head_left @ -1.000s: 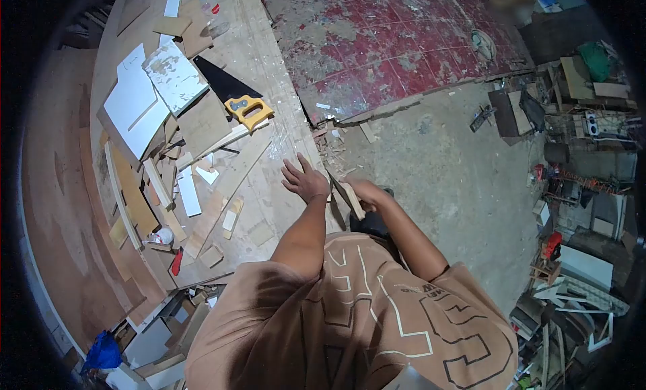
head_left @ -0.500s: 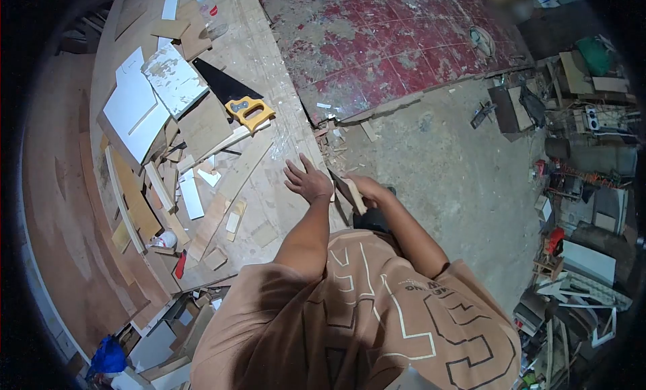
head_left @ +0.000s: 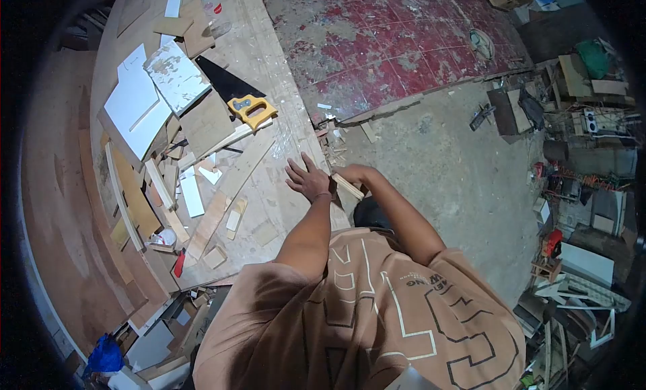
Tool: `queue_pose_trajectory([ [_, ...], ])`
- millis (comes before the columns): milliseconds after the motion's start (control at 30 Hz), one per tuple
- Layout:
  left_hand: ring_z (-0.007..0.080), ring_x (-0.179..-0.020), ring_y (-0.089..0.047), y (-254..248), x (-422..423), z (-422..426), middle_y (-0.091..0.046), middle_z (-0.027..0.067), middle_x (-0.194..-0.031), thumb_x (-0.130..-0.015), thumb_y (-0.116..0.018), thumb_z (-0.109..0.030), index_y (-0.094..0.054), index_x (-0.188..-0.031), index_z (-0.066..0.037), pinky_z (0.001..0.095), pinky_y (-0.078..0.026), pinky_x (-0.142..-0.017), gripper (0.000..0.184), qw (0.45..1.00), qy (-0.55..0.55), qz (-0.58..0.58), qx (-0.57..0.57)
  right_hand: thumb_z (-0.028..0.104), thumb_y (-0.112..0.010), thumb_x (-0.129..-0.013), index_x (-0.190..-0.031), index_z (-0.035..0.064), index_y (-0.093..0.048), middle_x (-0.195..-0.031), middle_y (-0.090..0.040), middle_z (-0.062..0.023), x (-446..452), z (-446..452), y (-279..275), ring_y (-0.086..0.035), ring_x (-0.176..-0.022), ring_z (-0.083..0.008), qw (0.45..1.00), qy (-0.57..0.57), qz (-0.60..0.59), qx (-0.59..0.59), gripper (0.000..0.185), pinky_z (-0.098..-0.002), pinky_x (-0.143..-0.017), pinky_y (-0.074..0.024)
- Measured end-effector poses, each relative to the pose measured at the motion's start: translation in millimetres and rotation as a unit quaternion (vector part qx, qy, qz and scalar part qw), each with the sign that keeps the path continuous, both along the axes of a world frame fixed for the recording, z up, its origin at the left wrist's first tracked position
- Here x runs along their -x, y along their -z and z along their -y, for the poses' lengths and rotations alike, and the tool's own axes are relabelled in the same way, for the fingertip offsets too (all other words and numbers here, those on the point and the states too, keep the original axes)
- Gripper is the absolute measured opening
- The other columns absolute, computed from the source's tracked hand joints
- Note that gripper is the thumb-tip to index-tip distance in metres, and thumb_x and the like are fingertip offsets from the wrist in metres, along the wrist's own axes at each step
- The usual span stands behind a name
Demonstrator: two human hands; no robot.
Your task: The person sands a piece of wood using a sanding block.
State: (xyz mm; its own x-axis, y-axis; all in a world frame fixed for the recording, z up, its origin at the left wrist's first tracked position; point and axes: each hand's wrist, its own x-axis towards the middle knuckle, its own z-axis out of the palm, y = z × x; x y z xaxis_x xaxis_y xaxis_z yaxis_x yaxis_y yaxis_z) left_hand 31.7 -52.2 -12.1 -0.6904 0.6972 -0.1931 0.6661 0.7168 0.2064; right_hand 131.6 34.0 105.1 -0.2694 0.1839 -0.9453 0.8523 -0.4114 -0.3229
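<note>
My left hand (head_left: pixel 309 181) lies palm down on the wooden workbench (head_left: pixel 294 212), close to its right edge, with fingers spread. Just past that edge, my right hand (head_left: pixel 354 174) is closed on a flat wooden piece (head_left: pixel 348 187) with a pale, straight edge. Its far end and most of my fingers are hidden behind the hand and bench edge. Beyond my left hand, a handsaw (head_left: pixel 252 111) with a yellow handle and dark blade rests on the bench.
White boards (head_left: pixel 138 107), a paint-smeared panel (head_left: pixel 177 77) and wood offcuts (head_left: pixel 161 185) crowd the bench's left side. A clear bottle (head_left: pixel 217 23) lies at the far end. Concrete floor (head_left: pixel 437 161) and a raised red tiled floor (head_left: pixel 397 47) are to the right.
My right hand has moved slightly up and left with the wooden piece, which now shows its pale edge and less of its dark face. My left hand stays flat.
</note>
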Motion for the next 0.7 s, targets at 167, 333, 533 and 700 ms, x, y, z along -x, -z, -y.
queue_pose_trajectory([
  [167, 0.0401, -0.143, -0.009, 3.9, 0.3, 0.5, -0.012, 0.0188, -0.155, -0.086, -0.055, -0.025, -0.027, -0.148, -0.026, 0.0601, -0.008, -0.111, 0.068, 1.000, -0.004, -0.006, -0.009, 0.055, -0.049, -0.080, -0.103, -0.0049, -0.066, -0.106, -0.065, -0.0234, -5.3, -6.7, -17.6, -0.065, -0.083, -0.0378, 0.994, -0.080, 0.038, -0.057, 0.066, -0.0502, -0.066, -0.0543],
  [333, 0.0389, -0.143, -0.008, -2.7, -1.0, -0.9, -0.010, 0.0175, -0.156, -0.086, -0.055, -0.025, -0.025, -0.148, -0.026, 0.0595, -0.008, -0.111, 0.070, 1.000, -0.007, -0.001, 0.011, 0.062, -0.054, -0.080, -0.117, -0.0053, -0.061, -0.116, -0.061, -0.0245, 5.5, -23.7, -42.2, -0.064, -0.088, -0.0406, 0.991, -0.124, 0.044, 0.004, 0.077, -0.0525, -0.069, -0.0529],
  [533, 0.0410, -0.143, -0.007, -3.2, -0.9, -0.8, -0.008, 0.0191, -0.156, -0.085, -0.055, -0.024, -0.024, -0.149, -0.025, 0.0594, -0.007, -0.111, 0.071, 1.000, 0.001, -0.009, -0.002, 0.058, -0.051, -0.079, -0.112, 0.0022, -0.066, -0.107, -0.062, -0.0290, 2.9, -13.8, 31.5, -0.066, -0.085, -0.0394, 0.995, -0.091, 0.021, 0.018, 0.066, -0.0507, -0.067, -0.0545],
  [700, 0.0410, -0.143, -0.007, -4.0, -1.3, -0.5, -0.008, 0.0189, -0.156, -0.085, -0.056, -0.024, -0.024, -0.149, -0.027, 0.0598, -0.006, -0.111, 0.072, 1.000, -0.001, -0.001, 0.007, 0.060, -0.055, -0.077, -0.111, 0.0006, -0.066, -0.109, -0.063, -0.0246, -21.3, -11.5, -4.2, -0.065, -0.088, -0.0395, 0.999, -0.029, -0.012, -0.003, 0.069, -0.0510, -0.072, -0.0533],
])
